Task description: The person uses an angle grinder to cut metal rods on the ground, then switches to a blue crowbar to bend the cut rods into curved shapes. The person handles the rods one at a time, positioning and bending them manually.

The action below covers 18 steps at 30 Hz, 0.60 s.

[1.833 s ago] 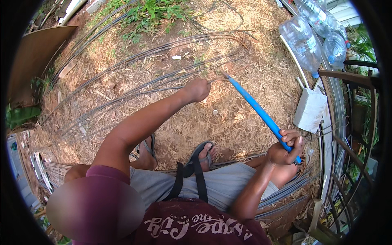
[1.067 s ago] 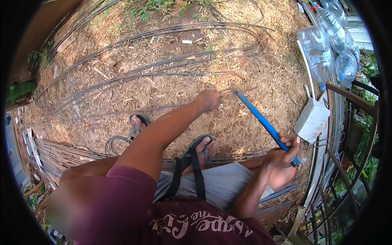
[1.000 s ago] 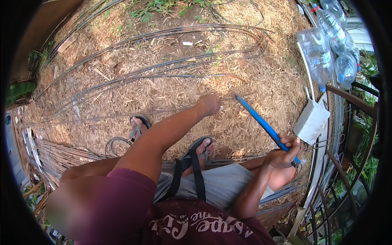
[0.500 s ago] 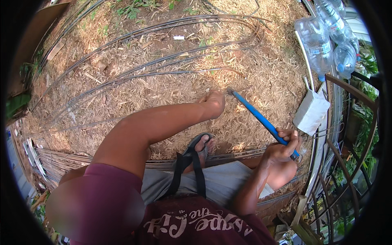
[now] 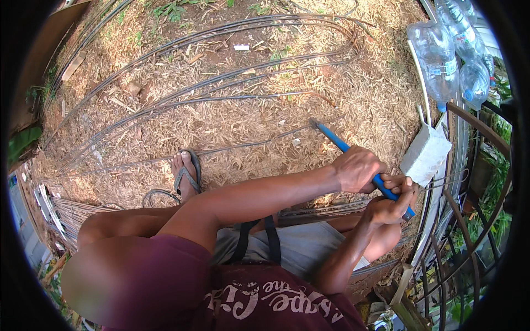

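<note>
Both my hands are closed round a long blue bar-like tool with a dark metal head. My left hand grips it at mid-length. Lower down, near its end, my right hand wraps round it, the two hands almost touching. The tool's head meets a thin steel rod close to the rod's right end. That rod lies on the ground, running off to the left. How the head fits on the rod is too small to tell.
Bent steel rods loop over ground strewn with dry leaves. To the right are a grey block, large plastic bottles and curved metal bars. More rods run beneath my legs. My sandalled foot stands left of centre.
My left hand has left the rod by the tool's head and taken hold of the tool's handle. My right hand keeps its grip. My sandalled foot now shows farther left.
</note>
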Tool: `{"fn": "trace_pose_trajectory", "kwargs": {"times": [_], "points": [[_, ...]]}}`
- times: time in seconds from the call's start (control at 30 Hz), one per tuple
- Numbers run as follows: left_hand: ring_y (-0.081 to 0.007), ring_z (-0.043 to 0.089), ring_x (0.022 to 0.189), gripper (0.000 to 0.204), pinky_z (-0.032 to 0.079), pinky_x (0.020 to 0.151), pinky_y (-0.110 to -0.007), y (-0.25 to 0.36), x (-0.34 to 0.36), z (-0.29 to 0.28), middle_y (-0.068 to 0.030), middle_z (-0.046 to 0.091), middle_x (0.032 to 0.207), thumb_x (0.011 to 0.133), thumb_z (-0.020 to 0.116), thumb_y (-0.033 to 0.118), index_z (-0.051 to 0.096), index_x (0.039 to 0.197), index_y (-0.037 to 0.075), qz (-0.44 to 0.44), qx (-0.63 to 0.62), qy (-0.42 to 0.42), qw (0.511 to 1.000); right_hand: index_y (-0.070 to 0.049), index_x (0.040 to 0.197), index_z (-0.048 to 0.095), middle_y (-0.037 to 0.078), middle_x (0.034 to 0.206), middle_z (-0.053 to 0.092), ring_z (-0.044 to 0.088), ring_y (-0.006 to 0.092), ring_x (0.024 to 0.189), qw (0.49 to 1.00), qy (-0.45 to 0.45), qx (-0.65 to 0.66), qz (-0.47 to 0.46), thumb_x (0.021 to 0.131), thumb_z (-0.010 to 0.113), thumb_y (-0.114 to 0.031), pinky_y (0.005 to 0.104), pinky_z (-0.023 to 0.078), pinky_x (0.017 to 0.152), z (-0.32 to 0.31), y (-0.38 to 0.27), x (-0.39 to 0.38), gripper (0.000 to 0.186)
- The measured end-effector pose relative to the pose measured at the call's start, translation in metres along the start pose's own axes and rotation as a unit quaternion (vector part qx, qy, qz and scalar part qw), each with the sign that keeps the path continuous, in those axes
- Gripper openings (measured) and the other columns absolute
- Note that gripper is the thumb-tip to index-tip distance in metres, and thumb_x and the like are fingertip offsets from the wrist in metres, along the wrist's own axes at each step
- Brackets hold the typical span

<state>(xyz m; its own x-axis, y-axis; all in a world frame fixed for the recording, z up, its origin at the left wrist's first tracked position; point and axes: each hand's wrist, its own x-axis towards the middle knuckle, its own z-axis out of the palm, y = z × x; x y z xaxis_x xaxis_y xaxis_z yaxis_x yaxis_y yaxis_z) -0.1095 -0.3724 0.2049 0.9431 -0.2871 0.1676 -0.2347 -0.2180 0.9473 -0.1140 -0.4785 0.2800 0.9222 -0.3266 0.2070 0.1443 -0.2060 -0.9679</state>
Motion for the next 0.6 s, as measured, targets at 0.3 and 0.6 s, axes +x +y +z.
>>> {"fn": "trace_pose_trajectory", "kwargs": {"times": [0.3,0.6], "points": [[-0.0375,0.072,0.065,0.016,0.059,0.066,-0.049,-0.012,0.05,0.002,-0.0183,0.071,0.068,0.068,0.076,0.017,0.073,0.078,0.005,-0.086,-0.011,-0.043,0.995,-0.008,0.072,0.043,0.009,0.062,0.048,0.05,0.0182,0.057,0.997,-0.002,0.034,0.068,0.099,0.054,-0.01,0.0344,0.052,0.06,0.005,0.024,0.063,0.029],[-0.0362,0.074,0.066,0.015,0.06,0.065,-0.047,-0.018,0.082,0.009,-0.0215,0.071,0.068,0.071,0.073,0.014,0.078,0.08,0.003,-0.148,0.025,-0.068,0.986,-0.008,0.071,0.046,0.008,0.063,0.05,0.051,0.0213,0.058,0.985,0.029,0.05,0.164,0.098,0.055,-0.011,0.0387,0.053,0.062,-0.002,0.051,0.107,0.029]]}}
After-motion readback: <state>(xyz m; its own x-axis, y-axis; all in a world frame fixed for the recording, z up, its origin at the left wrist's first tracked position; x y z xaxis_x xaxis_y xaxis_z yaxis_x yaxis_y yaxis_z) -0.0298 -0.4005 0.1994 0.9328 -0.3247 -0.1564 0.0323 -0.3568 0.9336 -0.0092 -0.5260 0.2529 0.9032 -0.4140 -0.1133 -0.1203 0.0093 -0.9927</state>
